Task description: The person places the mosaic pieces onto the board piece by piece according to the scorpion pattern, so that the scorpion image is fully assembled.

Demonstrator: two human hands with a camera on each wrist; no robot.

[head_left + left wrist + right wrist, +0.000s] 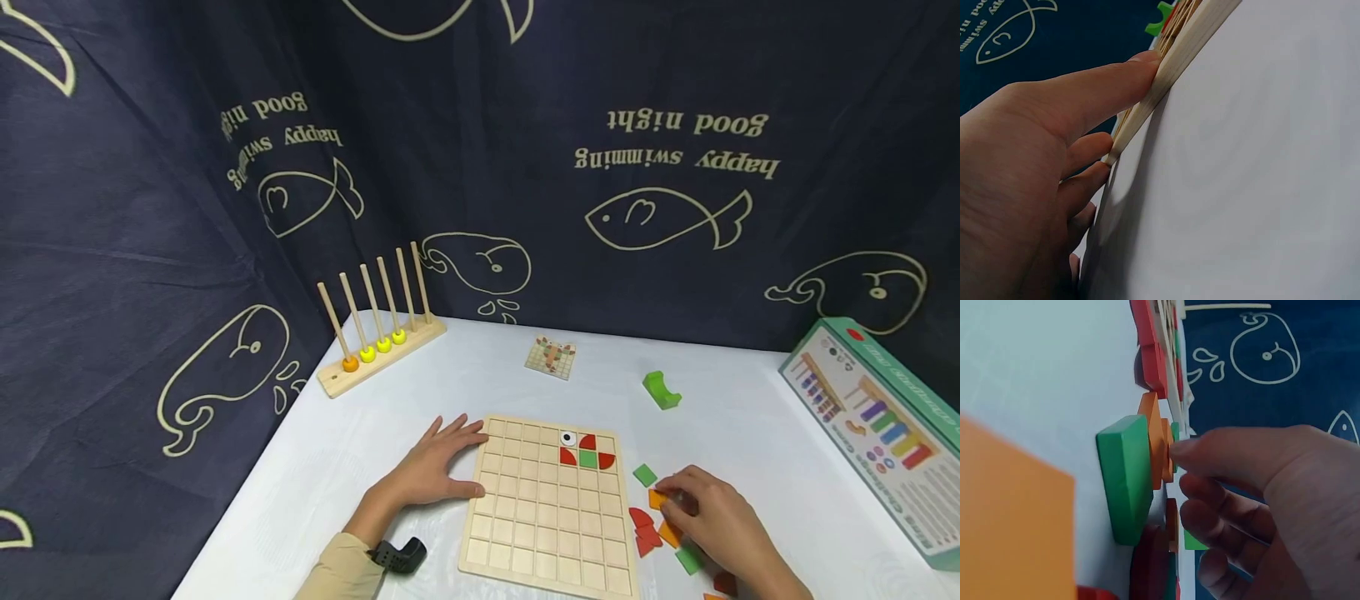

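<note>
A square wooden grid board [551, 508] lies on the white table. Near its far right corner sit an eye tile [567, 438], a green square [587, 459] and several red curved pieces. My left hand [435, 467], fingers spread, rests against the board's left edge; in the left wrist view its thumb [1116, 87] touches the wooden rim. To the right of the board my right hand [716, 517] pinches a small orange tile [657, 499] between thumb and index finger. The right wrist view shows the thumb [1210, 450] at that tile, the index fingertip hidden.
Loose red pieces [643, 531], green tiles [644, 475] and orange tiles [670, 533] lie around the right hand. Farther back are a pegged stand with beads [382, 358], a pattern card [551, 357] and a green curved block [662, 390]. A box [877, 433] stands at the right.
</note>
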